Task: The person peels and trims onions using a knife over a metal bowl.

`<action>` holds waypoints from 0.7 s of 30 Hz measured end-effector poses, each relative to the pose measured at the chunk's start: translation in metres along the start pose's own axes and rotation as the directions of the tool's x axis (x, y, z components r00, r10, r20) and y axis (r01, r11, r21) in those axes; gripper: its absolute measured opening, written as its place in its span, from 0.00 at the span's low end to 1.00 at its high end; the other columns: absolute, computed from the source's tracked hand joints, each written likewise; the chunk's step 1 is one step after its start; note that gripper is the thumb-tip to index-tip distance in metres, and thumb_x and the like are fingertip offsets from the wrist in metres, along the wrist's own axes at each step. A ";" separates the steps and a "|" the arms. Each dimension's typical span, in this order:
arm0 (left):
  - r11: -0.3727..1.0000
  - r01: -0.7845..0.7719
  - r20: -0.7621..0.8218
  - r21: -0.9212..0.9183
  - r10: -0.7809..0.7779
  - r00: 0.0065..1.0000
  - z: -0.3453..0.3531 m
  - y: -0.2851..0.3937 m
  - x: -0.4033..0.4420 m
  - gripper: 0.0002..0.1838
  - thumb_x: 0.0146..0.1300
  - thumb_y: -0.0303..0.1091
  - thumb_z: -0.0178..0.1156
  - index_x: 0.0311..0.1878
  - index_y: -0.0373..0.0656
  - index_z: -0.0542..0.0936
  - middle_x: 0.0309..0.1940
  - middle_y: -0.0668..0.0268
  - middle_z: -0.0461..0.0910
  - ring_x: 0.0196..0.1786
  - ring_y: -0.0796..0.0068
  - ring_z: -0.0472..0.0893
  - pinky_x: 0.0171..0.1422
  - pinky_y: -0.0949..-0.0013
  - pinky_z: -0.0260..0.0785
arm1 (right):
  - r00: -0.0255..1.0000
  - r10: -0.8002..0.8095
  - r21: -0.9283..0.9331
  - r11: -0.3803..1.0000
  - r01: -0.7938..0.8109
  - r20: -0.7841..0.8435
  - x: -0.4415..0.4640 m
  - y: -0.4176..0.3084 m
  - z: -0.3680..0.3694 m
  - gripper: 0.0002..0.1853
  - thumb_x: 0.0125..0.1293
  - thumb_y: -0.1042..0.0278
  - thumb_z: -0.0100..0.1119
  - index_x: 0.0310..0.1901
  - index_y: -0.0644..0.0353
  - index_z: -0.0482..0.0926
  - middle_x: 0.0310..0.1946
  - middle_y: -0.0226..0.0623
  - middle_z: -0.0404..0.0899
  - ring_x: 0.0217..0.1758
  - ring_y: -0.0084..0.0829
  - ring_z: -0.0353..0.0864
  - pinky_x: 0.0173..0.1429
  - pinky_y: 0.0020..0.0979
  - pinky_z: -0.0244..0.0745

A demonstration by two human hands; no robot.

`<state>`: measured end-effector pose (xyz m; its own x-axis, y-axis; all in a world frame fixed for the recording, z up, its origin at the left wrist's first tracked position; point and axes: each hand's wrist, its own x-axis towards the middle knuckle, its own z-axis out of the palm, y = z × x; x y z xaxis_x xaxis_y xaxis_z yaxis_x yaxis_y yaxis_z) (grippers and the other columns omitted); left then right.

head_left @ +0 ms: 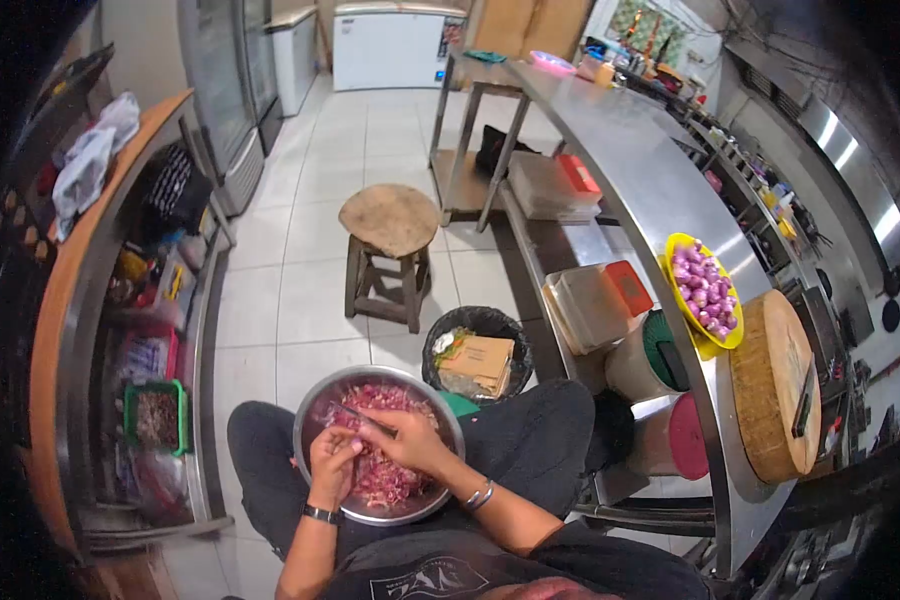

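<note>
A steel bowl [450, 423] rests on the person's lap, holding chopped pinkish-purple pieces that look like shallots or onions. Over the bowl, my right hand [410, 440] is closed around the dark handle of a small knife [355, 413], whose blade points toward my left hand. Beside it on the left, my left hand [335, 460] has its fingers pressed together on something small and pinkish, mostly hidden. To the right, a yellow basket [677, 290] of whole peeled purple shallots [705, 290] sits on the steel counter.
A round wooden chopping block [770, 400] with a cleaver [804, 405] stands on the counter [620, 150]. Ahead are a wooden stool [390, 218] and a black-lined bin [438, 335] with cardboard. Shelves [65, 330] line the left; lidded containers [595, 300] sit under the counter.
</note>
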<state>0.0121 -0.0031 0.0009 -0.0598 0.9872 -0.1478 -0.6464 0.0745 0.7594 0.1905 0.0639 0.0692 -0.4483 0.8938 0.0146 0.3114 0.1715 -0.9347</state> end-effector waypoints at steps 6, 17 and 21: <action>0.995 -0.096 -0.125 -0.030 0.092 0.988 -0.003 0.003 -0.001 0.14 0.61 0.16 0.64 0.50 0.36 0.82 0.49 0.61 0.84 0.49 0.72 0.82 0.61 0.68 0.73 | 0.998 0.023 -0.316 0.948 -0.043 -0.066 -0.002 0.011 0.004 0.15 0.65 0.55 0.66 0.38 0.60 0.85 0.32 0.52 0.85 0.37 0.55 0.85 0.43 0.51 0.78; 0.991 -0.111 -0.081 -0.075 0.105 0.991 -0.009 0.004 -0.004 0.09 0.69 0.26 0.62 0.50 0.44 0.78 0.45 0.65 0.84 0.46 0.73 0.83 0.55 0.63 0.78 | 0.959 -0.187 -0.193 0.970 0.147 -0.212 -0.007 0.006 0.009 0.17 0.69 0.61 0.65 0.56 0.58 0.84 0.46 0.53 0.86 0.49 0.50 0.87 0.54 0.44 0.80; 0.990 -0.107 -0.084 -0.091 0.099 0.992 -0.007 0.005 -0.005 0.06 0.72 0.30 0.63 0.48 0.45 0.78 0.44 0.66 0.84 0.47 0.73 0.83 0.54 0.63 0.78 | 0.992 -0.093 -0.190 0.979 0.074 -0.090 -0.008 -0.007 0.000 0.21 0.70 0.56 0.65 0.59 0.60 0.84 0.43 0.55 0.87 0.45 0.51 0.88 0.54 0.43 0.81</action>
<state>0.0037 -0.0084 0.0013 -0.1869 0.9745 -0.1243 -0.7025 -0.0441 0.7103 0.1921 0.0560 0.0755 -0.3983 0.9076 0.1328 0.4304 0.3128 -0.8467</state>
